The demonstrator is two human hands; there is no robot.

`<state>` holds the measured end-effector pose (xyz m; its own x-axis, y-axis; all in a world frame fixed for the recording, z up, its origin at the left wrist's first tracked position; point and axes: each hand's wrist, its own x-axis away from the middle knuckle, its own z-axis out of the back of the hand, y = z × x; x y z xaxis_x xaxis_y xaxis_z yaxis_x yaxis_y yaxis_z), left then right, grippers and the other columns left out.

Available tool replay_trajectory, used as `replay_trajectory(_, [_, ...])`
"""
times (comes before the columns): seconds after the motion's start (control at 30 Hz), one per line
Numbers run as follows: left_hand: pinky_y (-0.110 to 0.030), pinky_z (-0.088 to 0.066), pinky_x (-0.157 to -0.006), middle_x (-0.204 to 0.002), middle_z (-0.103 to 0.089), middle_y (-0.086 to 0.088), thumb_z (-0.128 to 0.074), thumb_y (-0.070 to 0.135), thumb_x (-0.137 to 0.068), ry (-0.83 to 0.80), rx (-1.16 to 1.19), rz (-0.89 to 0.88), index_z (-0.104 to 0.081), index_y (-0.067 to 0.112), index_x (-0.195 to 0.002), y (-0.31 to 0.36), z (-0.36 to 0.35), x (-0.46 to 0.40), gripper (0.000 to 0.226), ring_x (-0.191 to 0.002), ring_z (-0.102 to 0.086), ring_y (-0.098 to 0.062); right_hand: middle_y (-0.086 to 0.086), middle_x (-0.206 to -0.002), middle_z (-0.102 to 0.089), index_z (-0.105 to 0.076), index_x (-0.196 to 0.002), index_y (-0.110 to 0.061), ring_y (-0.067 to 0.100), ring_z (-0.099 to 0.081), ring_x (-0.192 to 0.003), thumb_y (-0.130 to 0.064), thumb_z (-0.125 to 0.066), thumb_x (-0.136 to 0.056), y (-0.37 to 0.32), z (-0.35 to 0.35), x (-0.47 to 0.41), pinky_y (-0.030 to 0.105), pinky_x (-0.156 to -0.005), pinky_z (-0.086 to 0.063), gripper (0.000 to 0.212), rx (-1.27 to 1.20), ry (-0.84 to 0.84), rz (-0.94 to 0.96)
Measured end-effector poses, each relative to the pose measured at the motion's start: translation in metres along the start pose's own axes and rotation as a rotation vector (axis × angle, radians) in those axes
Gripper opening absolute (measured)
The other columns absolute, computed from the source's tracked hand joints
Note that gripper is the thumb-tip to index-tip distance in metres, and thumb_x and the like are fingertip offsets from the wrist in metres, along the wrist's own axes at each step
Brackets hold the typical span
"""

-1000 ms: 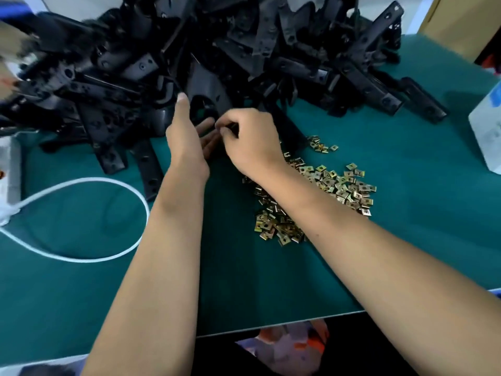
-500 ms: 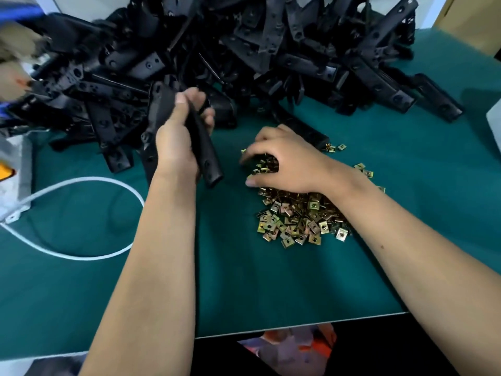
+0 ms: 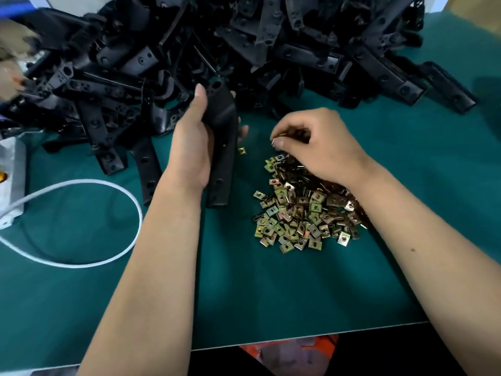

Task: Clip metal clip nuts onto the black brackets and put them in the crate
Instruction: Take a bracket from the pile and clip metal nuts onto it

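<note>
**Bench stock: brackets, clip nuts, two hands at work**

- Surface (image 3: 271, 294): dark green mat, pale front edge.
- Left hand (image 3: 193, 142): wrapped round one black bracket, thumb stretched up along its near side, fingertips just showing past its far side.
- Held bracket (image 3: 221, 147): long, flat, matt black bar, gently bent near the upper end, with round holes visible near the top and along the lower part. Lower end reaches down beside the wrist, close above the green mat; whether it touches cannot be told.
- Right hand (image 3: 317, 142): fingers curled, thumb and forefinger pinching one clip nut (image 3: 274, 140), a thin metal piece seen edge-on, above the far end of the nut heap.
- Heap of clip nuts (image 3: 301, 210): many small, square, folded pieces, brassy yellow-green with some coppery ones, each with a central hole; lies on the mat under and in front of the right wrist.
- Stray clip nut (image 3: 242, 151): single, just beside the held bracket, between the hands.
- Pile of brackets (image 3: 244, 44): large tangled mound of black bars across the far side of the mat.
- White cable (image 3: 108, 191): loops on the left, running to a pale box (image 3: 10, 183) at the left edge
</note>
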<state>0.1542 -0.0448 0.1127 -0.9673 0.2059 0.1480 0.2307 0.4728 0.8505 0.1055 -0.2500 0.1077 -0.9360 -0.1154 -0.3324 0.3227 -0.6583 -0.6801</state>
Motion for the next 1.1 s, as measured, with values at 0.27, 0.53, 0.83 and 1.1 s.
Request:
replay_trajectory(0.27, [-0.024,-0.059,-0.065,-0.093,-0.079,0.001,-0.068,0.038,-0.098,0.246,0.105,-0.053,-0.081,0.017,-0.091,-0.005,-0.001,-0.002,0.025,-0.079,-0.076,-0.011,-0.008,-0.073,-0.075,-0.075,-0.096,-0.011,-0.002,-0.068,-0.059,-0.012,-0.068,-0.098,0.000,-0.003,0.001,0.010,-0.060,-0.049,0.007,-0.098,0.049,-0.089])
replay_trajectory(0.53, [-0.028,-0.056,-0.099,-0.100,-0.075,-0.007,-0.061,0.015,-0.103,0.284,0.474,-0.275,-0.069,0.002,-0.112,0.014,0.010,-0.002,0.017,-0.092,-0.071,-0.015,-0.001,-0.071,-0.075,-0.077,-0.094,-0.020,0.005,-0.063,-0.056,-0.020,-0.068,-0.099,0.000,-0.006,-0.001,0.016,-0.057,-0.048,0.011,-0.278,0.116,-0.124])
replay_trajectory(0.83, [-0.026,-0.043,-0.063,-0.081,-0.052,-0.004,-0.073,0.025,-0.090,0.338,-0.179,-0.534,-0.046,0.011,-0.108,0.018,0.016,-0.003,0.036,-0.065,-0.047,-0.013,0.009,-0.090,-0.079,-0.061,-0.112,0.000,0.023,-0.071,-0.069,-0.001,-0.067,-0.097,-0.001,-0.007,-0.002,0.027,-0.059,-0.053,0.016,-0.606,0.099,-0.148])
replay_trajectory(1.1, [-0.023,-0.052,-0.083,-0.108,-0.058,0.018,-0.077,0.021,-0.089,0.164,-0.940,-0.675,-0.044,0.023,-0.121,0.003,0.014,0.002,0.046,-0.088,-0.061,0.004,0.013,-0.094,-0.079,-0.073,-0.111,0.000,0.019,-0.071,-0.075,0.007,-0.063,-0.097,-0.001,-0.005,-0.002,0.025,-0.060,-0.054,0.019,-0.697,0.132,-0.172])
